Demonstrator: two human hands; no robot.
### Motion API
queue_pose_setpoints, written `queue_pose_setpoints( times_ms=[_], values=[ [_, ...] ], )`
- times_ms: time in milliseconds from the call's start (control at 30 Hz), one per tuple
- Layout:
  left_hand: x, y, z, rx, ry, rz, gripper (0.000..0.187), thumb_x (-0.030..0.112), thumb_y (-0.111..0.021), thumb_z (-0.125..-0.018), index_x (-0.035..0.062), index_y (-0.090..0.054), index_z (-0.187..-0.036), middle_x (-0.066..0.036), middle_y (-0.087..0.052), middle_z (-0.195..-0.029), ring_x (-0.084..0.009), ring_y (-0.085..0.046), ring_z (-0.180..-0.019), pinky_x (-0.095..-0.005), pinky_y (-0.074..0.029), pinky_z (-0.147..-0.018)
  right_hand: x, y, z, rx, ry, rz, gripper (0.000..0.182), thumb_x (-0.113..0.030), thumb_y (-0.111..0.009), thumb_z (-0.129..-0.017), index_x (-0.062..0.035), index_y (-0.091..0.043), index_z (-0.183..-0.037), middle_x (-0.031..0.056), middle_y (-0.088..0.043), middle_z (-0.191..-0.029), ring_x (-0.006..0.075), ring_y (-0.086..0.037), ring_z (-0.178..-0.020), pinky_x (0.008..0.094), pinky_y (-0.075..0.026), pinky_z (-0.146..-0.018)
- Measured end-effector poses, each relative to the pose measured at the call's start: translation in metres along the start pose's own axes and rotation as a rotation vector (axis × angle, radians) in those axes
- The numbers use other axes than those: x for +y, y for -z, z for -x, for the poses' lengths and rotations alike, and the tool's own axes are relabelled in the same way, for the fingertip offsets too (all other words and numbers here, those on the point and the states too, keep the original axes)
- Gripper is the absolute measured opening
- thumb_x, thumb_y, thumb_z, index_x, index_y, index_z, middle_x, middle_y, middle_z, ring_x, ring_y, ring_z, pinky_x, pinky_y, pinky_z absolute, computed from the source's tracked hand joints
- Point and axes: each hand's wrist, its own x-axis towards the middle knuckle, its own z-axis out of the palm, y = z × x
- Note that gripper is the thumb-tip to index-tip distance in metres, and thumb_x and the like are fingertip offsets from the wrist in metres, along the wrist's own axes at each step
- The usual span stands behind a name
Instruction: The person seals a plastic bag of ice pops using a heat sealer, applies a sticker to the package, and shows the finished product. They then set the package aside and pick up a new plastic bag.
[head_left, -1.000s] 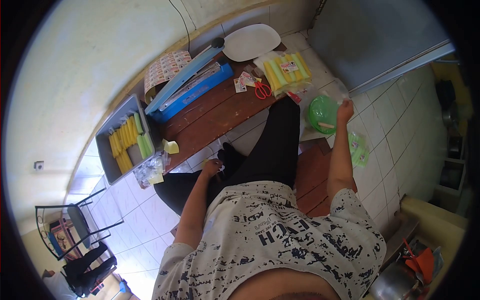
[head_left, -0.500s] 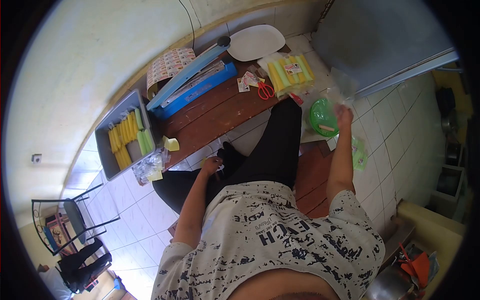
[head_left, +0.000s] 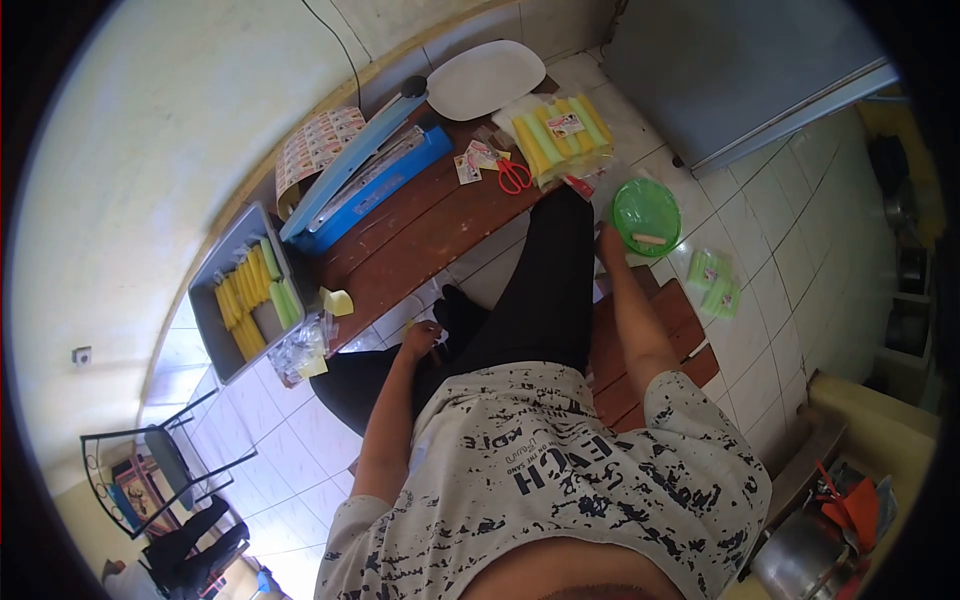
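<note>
My left hand (head_left: 424,340) rests by my left thigh with its fingers curled; a small pale bit shows at the fingertips, too small to name. Beside my right knee is my right hand (head_left: 608,243), close to the green basin (head_left: 617,222); its fingers are mostly hidden and blurred. A short light-coloured stick (head_left: 648,239) lies in the basin. Past the knee, on the bench, a clear bag of yellow and green sticks (head_left: 563,137) carries a label. Red-handled scissors (head_left: 514,177) and small printed labels (head_left: 469,168) lie near that bag.
A blue sealing machine (head_left: 375,190) stands on the wooden bench (head_left: 390,262), beside a grey bin (head_left: 217,352) of yellow and green sticks. A white tray (head_left: 485,80) is at the back. Green packets (head_left: 713,285) lie on the floor tiles. Another person's legs (head_left: 190,540) show near a chair (head_left: 168,465).
My right hand has moved left and slightly down from beyond the basin to beside my knee. The clear plastic it held up is no longer seen there. My left hand stays put.
</note>
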Motion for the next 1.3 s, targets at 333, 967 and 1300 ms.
queue_pose_setpoints(
  times_ms=[333,967,1300],
  values=[
    [0.003,0.001,0.007,0.033,0.025,-0.032,0.027,0.022,-0.059,-0.085,-0.0005,-0.067,-0.099,-0.014,-0.069,-0.082,-0.0205,-0.067,-0.070,-0.0315,-0.054,-0.066,-0.023,0.029,-0.001,0.053,-0.098,0.149,0.025,-0.019,-0.061,-0.081,-0.0059,-0.061,-0.102,0.0234,-0.058,-0.112,0.0391,-0.056,-0.108,0.0494,-0.048,-0.082],
    [0.020,0.000,0.014,0.037,0.015,-0.186,0.025,0.018,-0.058,-0.082,0.0013,-0.068,-0.097,-0.013,-0.069,-0.081,-0.0205,-0.067,-0.071,-0.0317,-0.053,-0.066,-0.019,0.026,-0.038,0.566,0.033,-0.178,0.033,-0.013,-0.063,-0.078,0.0011,-0.061,-0.107,0.0205,-0.063,-0.106,0.0370,-0.059,-0.099,0.0444,-0.047,-0.085],
    [-0.002,0.000,0.003,0.022,0.017,-0.076,0.024,0.016,-0.057,-0.082,0.0006,-0.068,-0.098,-0.014,-0.069,-0.082,-0.0206,-0.068,-0.070,-0.0326,-0.054,-0.066,-0.085,0.063,-0.126,0.441,-0.419,-0.770,0.044,-0.036,-0.058,-0.085,0.0023,-0.060,-0.107,0.0210,-0.064,-0.100,0.0335,-0.063,-0.093,0.0412,-0.049,-0.081]
  ],
)
